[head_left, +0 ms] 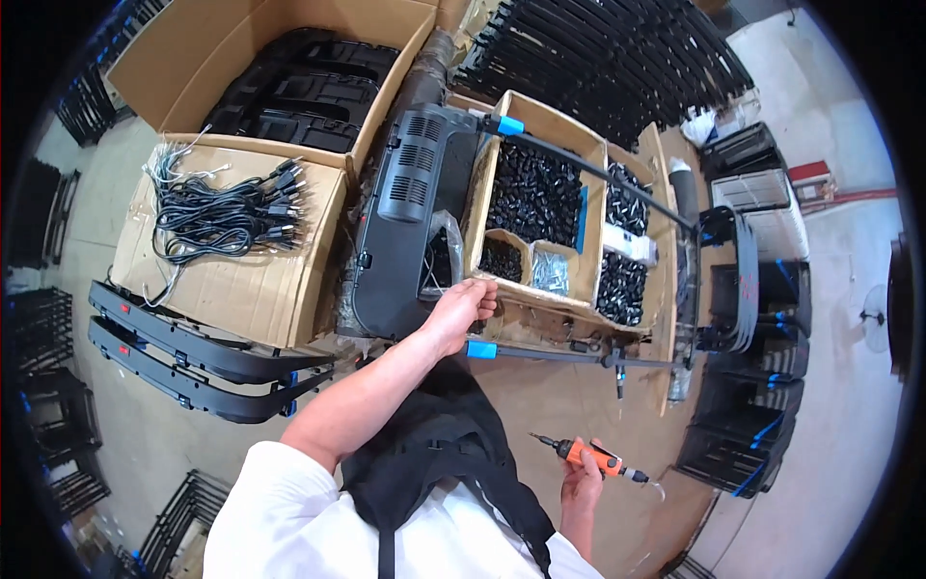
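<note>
My left hand (pixel 463 311) reaches over the near edge of a divided cardboard parts box (pixel 545 307). Its fingers are pinched together; whatever they may hold is too small to make out. Just beyond it are a compartment of small dark screws (pixel 502 259) and one of silver screws (pixel 550 274). Held low on the right, an orange electric screwdriver (pixel 600 459) lies in my right hand (pixel 582 485), its bit pointing left. A dark plastic panel (pixel 391 265) with vents lies left of the parts box, joined to a black tubular frame (pixel 564 356) with blue tape.
Black cables (pixel 227 212) are piled on a cardboard box (pixel 246 289) at left, before an open carton of black plastic parts (pixel 299 92). Curved black panels (pixel 193 372) jut out below it. Black frames (pixel 603 68) are stacked behind, with more frames (pixel 738 415) at right.
</note>
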The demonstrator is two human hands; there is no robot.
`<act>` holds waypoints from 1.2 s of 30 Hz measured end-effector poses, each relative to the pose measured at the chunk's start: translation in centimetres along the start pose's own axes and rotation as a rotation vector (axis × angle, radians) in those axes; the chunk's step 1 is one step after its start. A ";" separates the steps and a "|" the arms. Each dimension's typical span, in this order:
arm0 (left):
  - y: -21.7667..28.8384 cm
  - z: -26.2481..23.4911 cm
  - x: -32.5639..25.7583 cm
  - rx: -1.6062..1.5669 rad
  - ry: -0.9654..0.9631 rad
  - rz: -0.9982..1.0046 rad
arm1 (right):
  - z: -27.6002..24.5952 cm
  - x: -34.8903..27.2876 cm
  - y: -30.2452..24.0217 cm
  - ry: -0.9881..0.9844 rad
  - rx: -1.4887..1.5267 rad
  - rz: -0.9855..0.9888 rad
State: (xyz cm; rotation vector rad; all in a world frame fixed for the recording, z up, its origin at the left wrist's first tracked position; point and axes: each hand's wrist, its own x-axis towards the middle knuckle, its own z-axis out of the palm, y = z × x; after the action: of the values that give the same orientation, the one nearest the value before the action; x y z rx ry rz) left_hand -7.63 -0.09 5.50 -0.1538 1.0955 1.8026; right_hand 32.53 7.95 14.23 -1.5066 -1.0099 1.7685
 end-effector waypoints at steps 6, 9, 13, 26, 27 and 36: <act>-1.3 1.9 2.0 -0.302 -0.069 -0.220 | -3.6 2.7 4.7 0.131 0.183 0.083; -0.8 2.6 1.7 -0.313 -0.051 -0.138 | -3.0 6.3 5.3 0.003 0.156 0.155; 0.4 5.9 3.3 -0.195 -0.065 -0.028 | -2.3 11.1 4.8 -0.129 0.169 0.189; -7.1 10.6 -1.8 1.656 0.149 0.333 | -1.0 27.7 8.4 -0.218 0.310 0.427; -7.7 11.4 -1.7 1.781 0.145 0.289 | -1.1 30.2 9.7 -0.202 0.386 0.455; -7.8 12.7 -1.3 1.942 0.362 0.062 | 9.1 35.3 12.6 -0.356 0.360 0.607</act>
State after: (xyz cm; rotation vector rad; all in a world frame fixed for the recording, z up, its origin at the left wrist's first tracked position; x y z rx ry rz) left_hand 3.60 9.16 8.89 0.7314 2.5653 0.1135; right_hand 17.76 29.05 -14.49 -1.3739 -0.3474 2.5476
